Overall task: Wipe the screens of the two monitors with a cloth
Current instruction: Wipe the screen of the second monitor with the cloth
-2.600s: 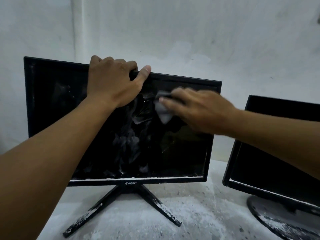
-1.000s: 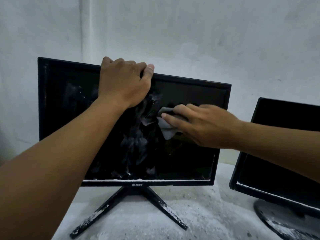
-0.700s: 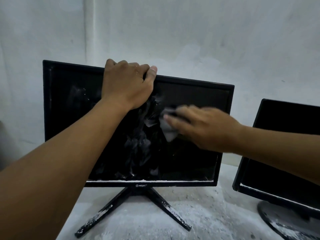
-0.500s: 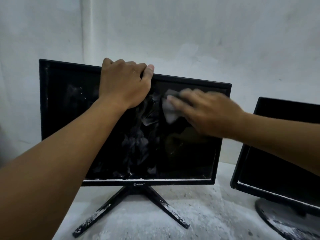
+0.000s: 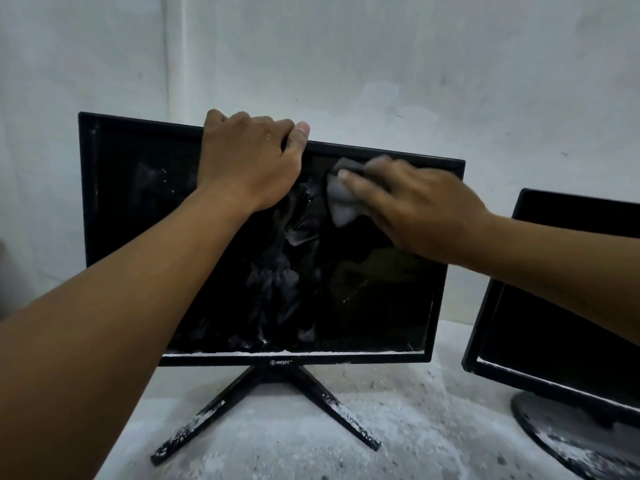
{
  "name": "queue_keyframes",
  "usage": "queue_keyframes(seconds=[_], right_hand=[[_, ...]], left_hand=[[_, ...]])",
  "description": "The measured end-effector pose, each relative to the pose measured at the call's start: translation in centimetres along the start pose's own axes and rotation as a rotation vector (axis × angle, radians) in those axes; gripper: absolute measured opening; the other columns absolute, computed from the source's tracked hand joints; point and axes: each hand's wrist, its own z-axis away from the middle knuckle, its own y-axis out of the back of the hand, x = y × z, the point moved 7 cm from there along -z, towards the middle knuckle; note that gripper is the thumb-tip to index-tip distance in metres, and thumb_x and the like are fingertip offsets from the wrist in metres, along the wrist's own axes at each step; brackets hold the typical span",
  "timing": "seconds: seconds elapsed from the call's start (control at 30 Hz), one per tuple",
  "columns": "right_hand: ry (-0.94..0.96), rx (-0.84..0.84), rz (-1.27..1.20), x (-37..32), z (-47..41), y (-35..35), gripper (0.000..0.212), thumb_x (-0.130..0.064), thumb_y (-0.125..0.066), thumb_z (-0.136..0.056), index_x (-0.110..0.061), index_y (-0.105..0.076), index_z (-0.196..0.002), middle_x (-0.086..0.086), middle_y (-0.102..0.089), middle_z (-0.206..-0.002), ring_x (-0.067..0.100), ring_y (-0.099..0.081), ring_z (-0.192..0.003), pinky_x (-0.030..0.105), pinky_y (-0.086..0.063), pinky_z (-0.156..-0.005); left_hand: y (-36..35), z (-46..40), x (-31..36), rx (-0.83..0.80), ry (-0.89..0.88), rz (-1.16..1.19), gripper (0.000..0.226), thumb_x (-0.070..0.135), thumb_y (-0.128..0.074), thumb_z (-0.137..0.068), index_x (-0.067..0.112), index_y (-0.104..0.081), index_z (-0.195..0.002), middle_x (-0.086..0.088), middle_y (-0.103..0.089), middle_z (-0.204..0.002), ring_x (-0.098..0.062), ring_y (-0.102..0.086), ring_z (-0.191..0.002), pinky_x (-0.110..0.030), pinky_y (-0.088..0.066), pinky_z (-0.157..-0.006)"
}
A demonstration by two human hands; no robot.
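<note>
Since the frame half a second back, the right hand (image 5: 420,211) has carried the cloth (image 5: 341,199) slightly higher on the left monitor (image 5: 138,209), so that the grey wad now sits just under the top bezel, right of centre; a second ago it worked lower, near mid-height of the screen. Its fingers lie fairly straight and flat over the cloth, pressing it against the glass rather than pinching it; the outline is blurred, which suggests a stroke in progress. The left hand (image 5: 247,161) remains where it was, fingers curled over the top edge of the same monitor and thumb laid along the frame, clamping the panel against the wiping pressure. Pale smears persist in the central band of the screen, while the area to the right of them appears darker and cleaner. White dust lines the lower bezel and speckles the forked stand (image 5: 266,407). Judged from this, the first screen is partly wiped, with the centre and left portion outstanding. The right monitor (image 5: 561,306) stands apart on a round base (image 5: 568,441), also dusted, and is untouched by either hand; its screen has yet to be addressed.
</note>
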Motion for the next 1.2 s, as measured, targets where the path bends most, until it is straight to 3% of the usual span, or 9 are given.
queue_keyframes(seconds=[0.07,0.23,0.37,0.63,0.83,0.9,1.0,1.07,1.2], right_hand=[[-0.132,0.001,-0.035,0.4,-0.4,-0.1,0.048,-0.020,-0.057,-0.101,-0.006,-0.050,-0.146,0.020,-0.058,-0.120,0.035,-0.062,-0.083,0.037,-0.049,-0.045],[0.281,-0.140,-0.056,-5.0,3.9,-1.9,0.052,-0.013,-0.052,-0.100,-0.006,-0.045,-0.150,0.018,-0.059,-0.124,0.027,-0.059,-0.085,0.038,-0.052,-0.056],[0.403,-0.185,-0.047,-5.4,5.2,-2.1,0.051,-0.016,-0.049,-0.101,-0.007,-0.042,-0.150,0.017,-0.058,-0.125,0.026,-0.060,-0.086,0.037,-0.053,-0.057],[-0.148,-0.021,-0.109,0.1,-0.1,-0.9,0.048,-0.023,-0.059,-0.100,-0.009,-0.051,-0.145,0.018,-0.057,-0.120,0.033,-0.061,-0.079,0.034,-0.048,-0.044],[0.465,-0.201,-0.063,-6.8,4.6,-2.4,0.050,-0.014,-0.054,-0.101,-0.008,-0.047,-0.149,0.014,-0.060,-0.123,0.025,-0.059,-0.086,0.035,-0.051,-0.057],[0.389,-0.145,-0.046,-5.2,3.0,-2.0,0.048,-0.015,-0.055,-0.101,-0.008,-0.049,-0.148,0.015,-0.060,-0.122,0.026,-0.059,-0.084,0.036,-0.050,-0.054],[-0.037,-0.005,-0.056,-0.4,-0.7,-0.5,0.047,-0.020,-0.058,-0.098,-0.008,-0.054,-0.144,0.017,-0.059,-0.117,0.032,-0.060,-0.079,0.030,-0.039,-0.044],[-0.198,0.015,-0.092,0.4,-1.3,-0.3,0.046,-0.026,-0.055,-0.100,-0.010,-0.054,-0.143,0.017,-0.058,-0.118,0.032,-0.061,-0.079,0.025,-0.031,-0.046],[0.107,-0.095,-0.201,-4.5,1.2,-1.8,0.048,-0.021,-0.058,-0.099,-0.009,-0.052,-0.145,0.017,-0.057,-0.119,0.030,-0.059,-0.080,0.034,-0.048,-0.044]], left_hand=[[0.1,0.0,0.0,0.002,-0.033,-0.001,0.045,0.046,-0.019,-0.105,0.025,-0.048,-0.077,0.000,-0.064,-0.085,-0.028,-0.056,-0.088,-0.048,-0.032,-0.092],[0.0,0.1,-0.8,-0.054,-0.129,0.003,0.051,0.051,-0.024,-0.103,0.021,-0.065,-0.108,-0.006,-0.068,-0.101,-0.033,-0.057,-0.102,-0.048,-0.036,-0.095],[0.5,0.3,-2.3,-0.009,-0.077,-0.122,0.072,0.077,-0.016,-0.093,0.026,-0.067,-0.099,-0.005,-0.069,-0.096,-0.033,-0.058,-0.100,-0.051,-0.034,-0.094],[0.0,-0.1,-3.2,-0.005,-0.032,-0.014,0.053,0.062,-0.016,-0.100,0.030,-0.052,-0.077,0.002,-0.062,-0.080,-0.026,-0.053,-0.083,-0.049,-0.032,-0.091],[-0.1,-0.1,-3.4,0.016,-0.009,-0.010,0.050,0.051,-0.019,-0.102,0.026,-0.047,-0.069,0.005,-0.055,-0.070,-0.022,-0.046,-0.076,-0.043,-0.027,-0.083],[-0.1,0.1,-3.4,0.018,-0.005,-0.011,0.050,0.052,-0.019,-0.102,0.027,-0.049,-0.071,0.006,-0.054,-0.071,-0.021,-0.044,-0.077,-0.044,-0.027,-0.084],[-0.1,0.1,-3.3,0.006,0.001,-0.018,0.048,0.053,-0.020,-0.102,0.029,-0.048,-0.071,0.007,-0.053,-0.071,-0.020,-0.044,-0.077,-0.044,-0.028,-0.085],[-0.1,0.1,-3.3,0.006,0.005,-0.013,0.048,0.053,-0.020,-0.102,0.029,-0.047,-0.071,0.006,-0.053,-0.071,-0.021,-0.044,-0.076,-0.044,-0.029,-0.085],[0.0,0.1,-3.3,0.014,0.004,-0.001,0.046,0.053,-0.020,-0.102,0.030,-0.042,-0.069,0.005,-0.053,-0.071,-0.022,-0.045,-0.077,-0.047,-0.031,-0.088]])
